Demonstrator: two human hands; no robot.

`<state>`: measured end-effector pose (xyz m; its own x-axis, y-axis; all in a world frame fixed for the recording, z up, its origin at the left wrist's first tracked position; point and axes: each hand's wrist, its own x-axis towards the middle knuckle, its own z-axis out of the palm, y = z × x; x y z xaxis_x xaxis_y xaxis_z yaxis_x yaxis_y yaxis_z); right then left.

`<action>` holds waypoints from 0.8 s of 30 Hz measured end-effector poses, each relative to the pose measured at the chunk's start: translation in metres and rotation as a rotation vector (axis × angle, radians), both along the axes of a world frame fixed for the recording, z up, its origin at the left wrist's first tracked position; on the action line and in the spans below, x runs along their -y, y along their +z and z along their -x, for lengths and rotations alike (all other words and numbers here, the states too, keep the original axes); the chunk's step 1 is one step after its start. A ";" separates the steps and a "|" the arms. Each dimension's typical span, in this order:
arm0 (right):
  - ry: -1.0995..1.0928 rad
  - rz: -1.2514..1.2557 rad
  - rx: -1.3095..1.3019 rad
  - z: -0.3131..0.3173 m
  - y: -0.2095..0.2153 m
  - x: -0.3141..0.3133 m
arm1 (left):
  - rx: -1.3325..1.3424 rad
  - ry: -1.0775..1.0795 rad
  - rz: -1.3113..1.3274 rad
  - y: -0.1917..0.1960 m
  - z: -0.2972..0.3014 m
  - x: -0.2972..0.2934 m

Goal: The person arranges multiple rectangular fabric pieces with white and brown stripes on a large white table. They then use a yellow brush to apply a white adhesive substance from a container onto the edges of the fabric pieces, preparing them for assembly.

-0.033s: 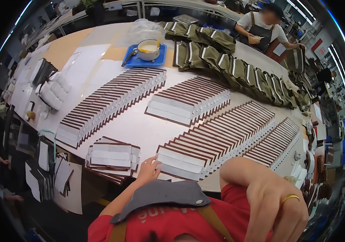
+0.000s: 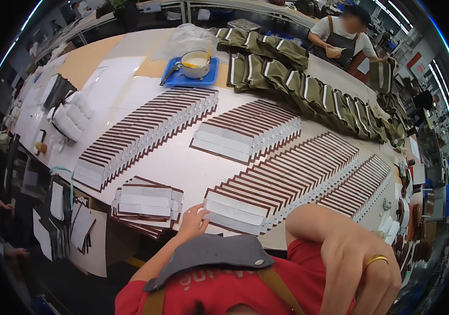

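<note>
My left hand [image 2: 193, 221] rests at the table's near edge, its slightly bent fingers apart and its fingertips at the left end of the closest flat panel [image 2: 235, 210]. That panel is white with a dark brown border and fronts a long row of overlapping panels like it. Just left of the hand lies a loose pile of similar panels [image 2: 143, 203]. My right hand [image 2: 358, 262], with a gold ring, is raised large and close at the lower right. Its fingers bend downward and their tips are hidden, so what they hold, if anything, does not show.
More overlapping rows [image 2: 148, 131] cover the table. Olive-green fabric pieces [image 2: 308, 89] with white strips lie toward the back right. A blue tray [image 2: 171, 79] bears a white bowl [image 2: 194, 64]. Across the table sits a co-worker [image 2: 340, 39] handling pieces. Dark panels [image 2: 51, 226] hang at the left.
</note>
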<state>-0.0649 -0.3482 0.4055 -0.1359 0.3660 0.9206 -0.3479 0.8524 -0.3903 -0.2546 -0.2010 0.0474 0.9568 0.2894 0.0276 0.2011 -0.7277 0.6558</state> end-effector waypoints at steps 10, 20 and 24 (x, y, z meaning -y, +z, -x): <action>-0.130 0.108 -0.307 0.062 -0.028 -0.033 | 0.041 0.198 0.052 -0.004 0.056 0.003; 0.410 0.554 -0.393 0.072 -0.101 -0.107 | 0.114 0.459 0.201 0.002 0.092 -0.043; -0.143 1.541 -0.583 0.073 -0.258 -0.159 | 0.195 0.671 -0.041 -0.003 0.117 -0.085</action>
<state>-0.1375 -0.1893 0.1479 0.1887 0.9036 -0.3845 -0.6993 -0.1513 -0.6987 -0.3715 -0.1155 0.0444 0.5479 0.8113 0.2042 0.4977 -0.5122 0.7000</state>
